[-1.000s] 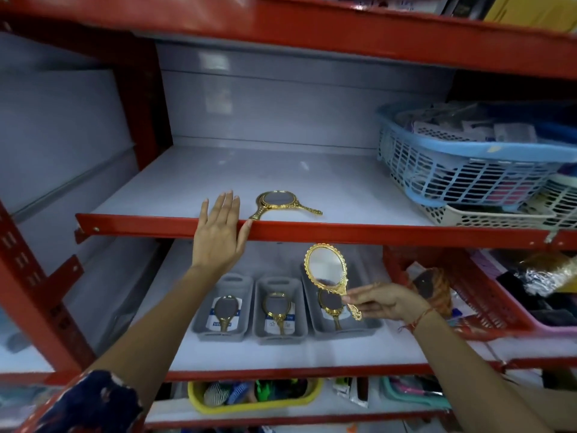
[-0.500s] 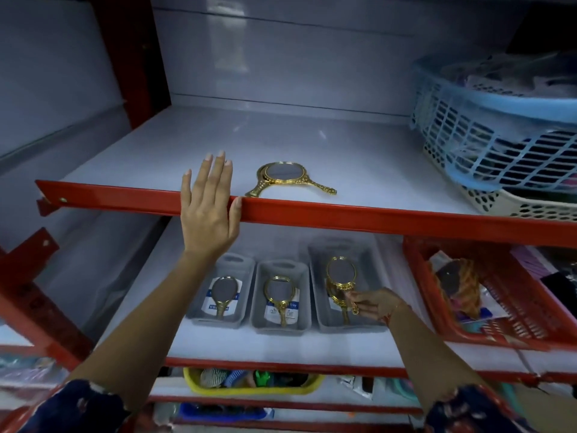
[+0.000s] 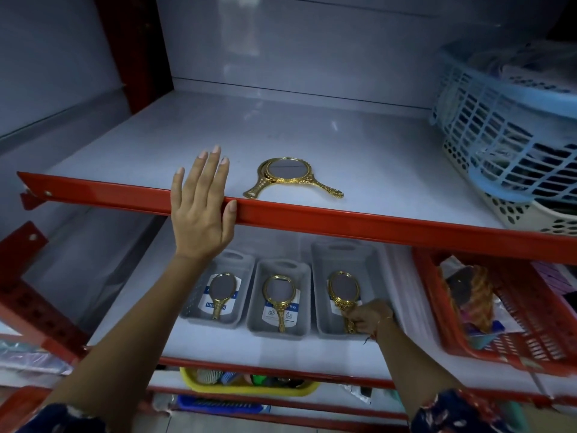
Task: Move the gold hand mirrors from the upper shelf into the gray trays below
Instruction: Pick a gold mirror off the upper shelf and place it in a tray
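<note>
Gold oval mirrors (image 3: 342, 289); ornate embossed handles.

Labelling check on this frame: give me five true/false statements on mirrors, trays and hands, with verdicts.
1. The left hand rests flat on the red front edge of the upper shelf. True.
2. The upper shelf holds no mirrors. False: gold mirrors lie stacked there, two handles pointing different ways.
3. The right hand has its grip on a mirror handle in the right tray. True.
4. The left tray holds nothing. False: one mirror lies in it.
5. The middle tray holds a gold mirror. True.
</note>
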The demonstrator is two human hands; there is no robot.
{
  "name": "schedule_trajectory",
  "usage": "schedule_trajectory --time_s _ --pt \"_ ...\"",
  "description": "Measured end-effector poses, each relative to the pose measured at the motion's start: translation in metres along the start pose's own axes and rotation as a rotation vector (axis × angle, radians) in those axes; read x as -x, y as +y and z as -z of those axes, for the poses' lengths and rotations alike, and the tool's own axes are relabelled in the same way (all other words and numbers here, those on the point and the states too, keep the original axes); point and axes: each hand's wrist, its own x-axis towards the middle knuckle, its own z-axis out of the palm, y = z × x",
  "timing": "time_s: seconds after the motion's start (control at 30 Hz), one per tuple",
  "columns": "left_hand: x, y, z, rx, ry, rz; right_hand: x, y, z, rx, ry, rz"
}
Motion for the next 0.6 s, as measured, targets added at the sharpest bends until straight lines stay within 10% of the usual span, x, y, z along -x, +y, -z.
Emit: schedule_trajectory --time_s 0.2,0.6 --pt "0.001 -0.001 0.000 -0.006 0.005 -0.019 0.029 -0.011 -0.018 0.289 0.278 0.096" --pt "0.002 -0.005 0.004 0.034 -0.061 -0.036 0.084 -0.052 0.002 0.154 0.141 0.245"
